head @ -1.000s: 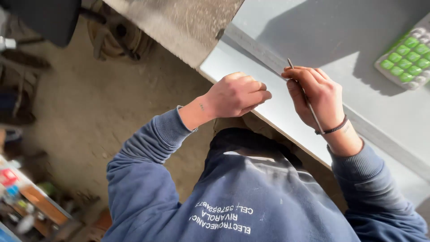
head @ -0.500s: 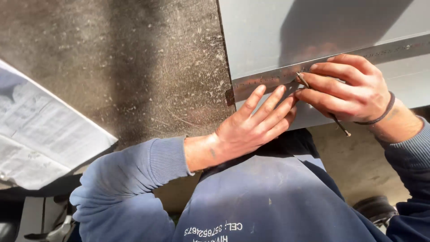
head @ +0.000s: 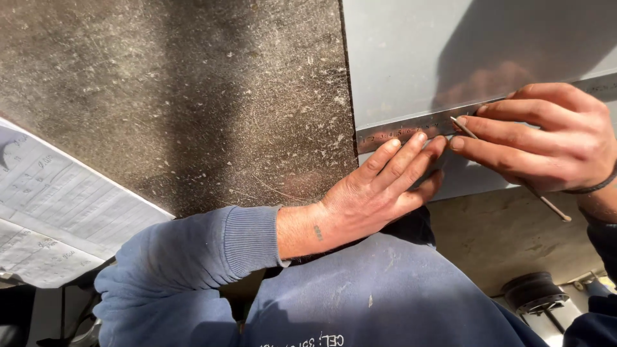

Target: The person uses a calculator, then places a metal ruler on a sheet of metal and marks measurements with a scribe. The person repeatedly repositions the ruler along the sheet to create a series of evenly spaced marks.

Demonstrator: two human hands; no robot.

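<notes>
A grey metal sheet (head: 411, 58) lies on a dark worn worktable (head: 180, 96), its near edge over the table's front. A steel ruler (head: 392, 133) lies across the sheet near that edge. My left hand (head: 379, 189) presses flat on the ruler with fingers spread over it. My right hand (head: 546, 138) holds a thin metal scriber (head: 514, 173) like a pen, its tip touching the ruler's upper edge just right of my left fingertips. A dark band circles my right wrist.
A sheet of paper with a printed and handwritten table (head: 58, 212) lies at the left on the worktable. Below the table's front edge is a concrete floor (head: 508, 238) with a round dark metal part (head: 533, 292) at the lower right.
The view has closed in on the sheet's edge. My left hand has flattened onto the ruler, and the scriber tip has come down against the ruler beside my left fingertips.
</notes>
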